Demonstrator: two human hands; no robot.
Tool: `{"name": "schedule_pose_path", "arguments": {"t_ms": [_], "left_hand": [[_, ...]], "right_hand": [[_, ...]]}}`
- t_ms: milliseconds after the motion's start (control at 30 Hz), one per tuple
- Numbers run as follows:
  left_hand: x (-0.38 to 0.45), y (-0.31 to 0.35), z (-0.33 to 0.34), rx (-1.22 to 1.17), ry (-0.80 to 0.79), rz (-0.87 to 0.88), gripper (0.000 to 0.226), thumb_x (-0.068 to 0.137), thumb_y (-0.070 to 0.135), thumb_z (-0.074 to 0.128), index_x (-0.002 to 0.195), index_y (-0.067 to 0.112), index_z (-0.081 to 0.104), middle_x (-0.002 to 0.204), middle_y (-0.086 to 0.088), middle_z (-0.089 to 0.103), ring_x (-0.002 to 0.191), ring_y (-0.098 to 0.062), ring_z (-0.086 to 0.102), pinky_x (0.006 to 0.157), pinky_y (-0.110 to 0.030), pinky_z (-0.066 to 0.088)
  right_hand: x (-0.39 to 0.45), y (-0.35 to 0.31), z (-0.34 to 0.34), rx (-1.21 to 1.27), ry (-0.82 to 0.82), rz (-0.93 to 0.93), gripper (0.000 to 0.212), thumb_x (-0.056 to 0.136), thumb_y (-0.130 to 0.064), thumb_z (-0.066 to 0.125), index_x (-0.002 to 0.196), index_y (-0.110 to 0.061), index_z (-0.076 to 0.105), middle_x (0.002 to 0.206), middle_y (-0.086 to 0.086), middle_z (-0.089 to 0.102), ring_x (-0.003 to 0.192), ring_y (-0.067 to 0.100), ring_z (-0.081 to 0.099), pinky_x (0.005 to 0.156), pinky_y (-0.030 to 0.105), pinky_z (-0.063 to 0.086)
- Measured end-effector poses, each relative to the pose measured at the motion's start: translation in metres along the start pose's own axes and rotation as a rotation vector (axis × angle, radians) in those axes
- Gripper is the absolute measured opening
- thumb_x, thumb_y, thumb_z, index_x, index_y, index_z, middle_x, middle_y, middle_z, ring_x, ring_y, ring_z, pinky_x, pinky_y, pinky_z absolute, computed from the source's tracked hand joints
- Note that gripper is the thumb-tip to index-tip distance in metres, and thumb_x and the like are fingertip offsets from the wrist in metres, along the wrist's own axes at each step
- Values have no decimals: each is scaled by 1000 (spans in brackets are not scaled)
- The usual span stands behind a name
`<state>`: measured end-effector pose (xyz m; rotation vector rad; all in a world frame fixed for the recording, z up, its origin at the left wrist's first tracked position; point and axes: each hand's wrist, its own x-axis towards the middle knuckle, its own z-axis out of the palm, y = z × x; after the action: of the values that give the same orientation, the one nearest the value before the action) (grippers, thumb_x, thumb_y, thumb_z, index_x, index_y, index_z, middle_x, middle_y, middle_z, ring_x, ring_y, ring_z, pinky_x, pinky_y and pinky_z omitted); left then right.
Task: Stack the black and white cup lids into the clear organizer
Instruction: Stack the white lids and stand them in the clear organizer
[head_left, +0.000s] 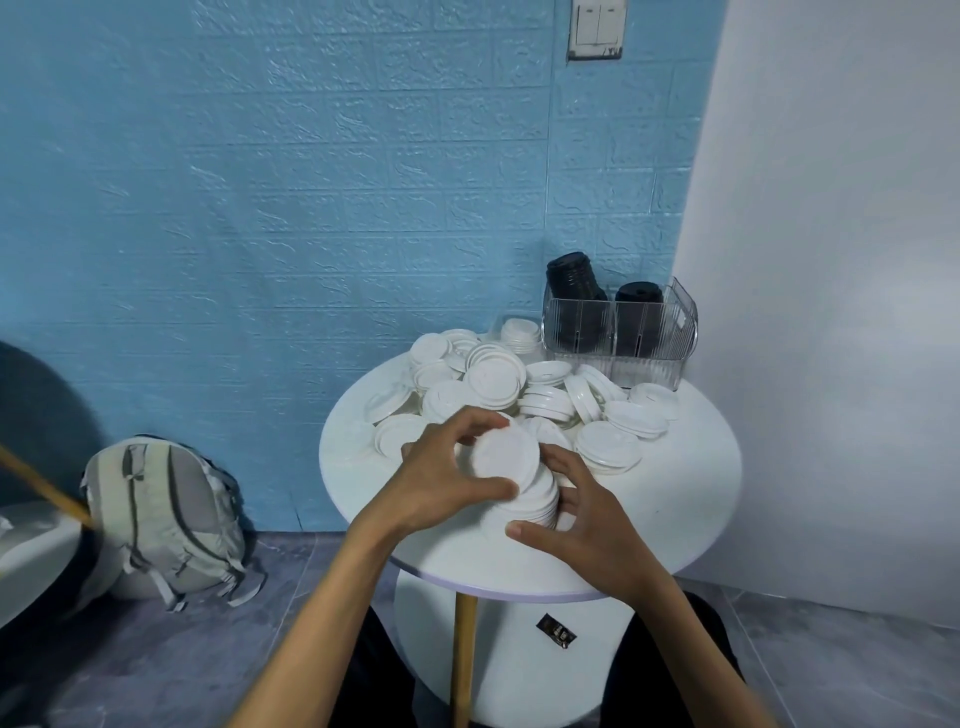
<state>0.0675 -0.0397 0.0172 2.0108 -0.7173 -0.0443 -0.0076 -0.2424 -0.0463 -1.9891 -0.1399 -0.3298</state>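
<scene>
A stack of white lids stands on the round white table, near its front. My left hand grips the top of the stack from the left, thumb and fingers curled round the rim. My right hand cups the stack's lower part from the right. Behind it lies a loose pile of white lids. The clear organizer stands at the table's back right with two stacks of black lids in its compartments. A short white lid stack sits left of the organizer.
A blue brick-textured wall runs behind the table and a white wall stands close on the right. A grey backpack leans on the floor to the left. The table's wooden leg drops between my knees.
</scene>
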Motion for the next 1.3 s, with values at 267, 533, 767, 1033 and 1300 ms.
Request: {"name": "schedule_pose_path", "arguments": {"t_ms": [267,533,767,1033,1300], "left_hand": [[-5,3,27,11,-57,-57,58,69,43,78,126,43,71,134,23,63,123,14,52,109,-21,40],[-11,-3,41,-27,48,-78,45,61,56,69,104,70,66,128,33,63,129,6,51,120,-45,31],[-7,-9,45,-47,53,-122,45,58,59,67,103,57,70,121,29,66,126,-2,54,116,-46,32],[-12,-10,50,-81,68,-133,53,61,57,67,114,54,69,123,30,66,124,2,55,117,-48,31],[-13,-13,47,-48,6,-95,59,70,56,68,128,55,59,130,29,63,131,-5,51,118,-45,32]], "right_hand": [[0,-2,1,17,-10,3,97,71,-41,92,151,-42,37,141,-36,50,129,0,56,109,34,49],[0,0,2,-28,4,-48,87,75,-44,89,147,-44,41,147,-21,52,134,5,53,109,40,48],[0,1,0,-99,9,-122,75,79,-39,87,143,-43,48,143,-21,54,135,10,51,107,42,49],[2,6,0,-109,-20,-139,75,82,-33,85,147,-43,48,146,-25,49,140,5,45,112,42,45],[2,7,0,-78,-33,-144,76,83,-36,84,149,-41,46,149,-24,47,142,3,43,112,41,45]]}}
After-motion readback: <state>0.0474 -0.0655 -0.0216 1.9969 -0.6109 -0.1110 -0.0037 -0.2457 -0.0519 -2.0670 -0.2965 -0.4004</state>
